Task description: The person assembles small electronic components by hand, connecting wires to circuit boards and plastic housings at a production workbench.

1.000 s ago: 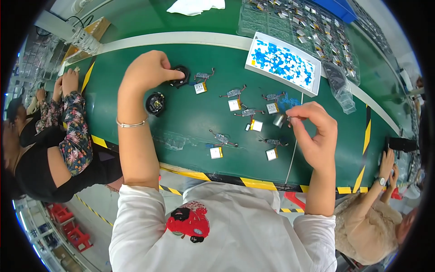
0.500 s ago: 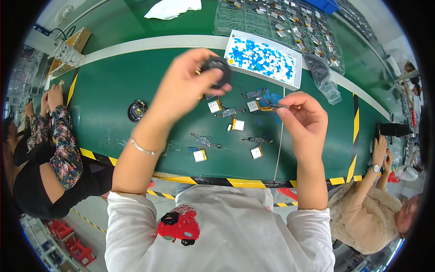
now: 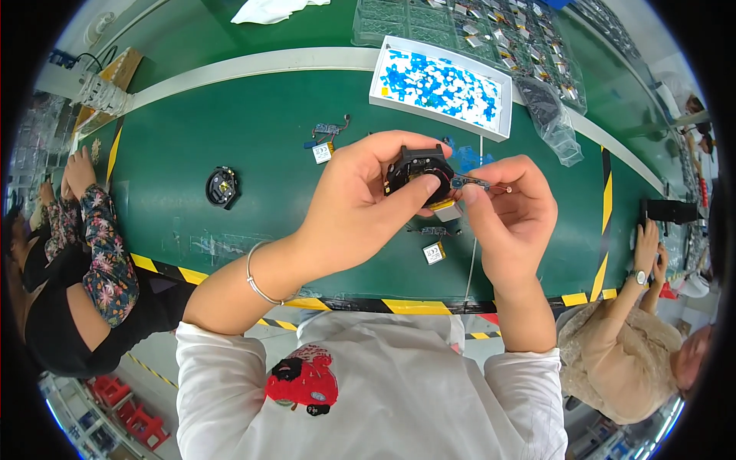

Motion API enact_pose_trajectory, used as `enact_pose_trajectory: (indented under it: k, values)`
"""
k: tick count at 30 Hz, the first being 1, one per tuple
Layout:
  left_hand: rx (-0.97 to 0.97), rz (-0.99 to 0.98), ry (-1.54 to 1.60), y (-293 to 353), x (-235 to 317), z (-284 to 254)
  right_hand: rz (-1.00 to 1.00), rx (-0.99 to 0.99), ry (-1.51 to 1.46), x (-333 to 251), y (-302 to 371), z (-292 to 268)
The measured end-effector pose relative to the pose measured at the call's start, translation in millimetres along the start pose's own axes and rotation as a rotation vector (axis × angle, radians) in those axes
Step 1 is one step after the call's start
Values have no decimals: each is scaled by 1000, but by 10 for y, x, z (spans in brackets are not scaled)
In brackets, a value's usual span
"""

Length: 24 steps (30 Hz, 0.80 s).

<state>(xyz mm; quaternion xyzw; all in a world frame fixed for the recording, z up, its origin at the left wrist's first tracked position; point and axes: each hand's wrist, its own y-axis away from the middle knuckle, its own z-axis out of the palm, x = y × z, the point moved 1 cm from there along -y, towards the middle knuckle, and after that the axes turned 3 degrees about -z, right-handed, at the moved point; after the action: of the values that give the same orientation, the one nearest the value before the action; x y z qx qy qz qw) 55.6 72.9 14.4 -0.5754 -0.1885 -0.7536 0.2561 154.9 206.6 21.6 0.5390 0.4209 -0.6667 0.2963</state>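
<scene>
My left hand (image 3: 353, 199) is closed around a round black watch case (image 3: 418, 165), its open inner side partly showing and the thumb pressed at the rim. Close beside it, my right hand (image 3: 512, 211) pinches a small circuit board (image 3: 469, 183) with thin wires between thumb and fingers. The board's near end reaches the edge of the case. Just below the case shows a silver battery (image 3: 448, 213) with a yellow edge; I cannot tell whether it hangs from this board. Another battery (image 3: 434, 253) lies on the bench below my hands.
A second black watch case (image 3: 223, 188) lies on the green bench (image 3: 169, 146) to the left. Past my left hand is another board (image 3: 330, 129) with its battery. A white box (image 3: 441, 121) of blue and white pieces and clear trays (image 3: 491, 38) stand behind. People sit on both sides.
My left hand has brought the watch case right and down, close to the circuit board in my right hand. The right hand stays nearly in place, still pinching the board.
</scene>
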Motion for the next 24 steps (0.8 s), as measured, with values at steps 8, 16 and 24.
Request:
enact_pose_trajectory:
  k: [8,16,24]
  values:
    - [23,-3,98,15,11,4,-76,1,-41,16,18,9]
    - [-15,18,49,-3,27,-40,-106,-103,-67,21,44,-8]
    - [-37,-126,75,-30,-16,-68,-5,-75,-99,-17,8,11]
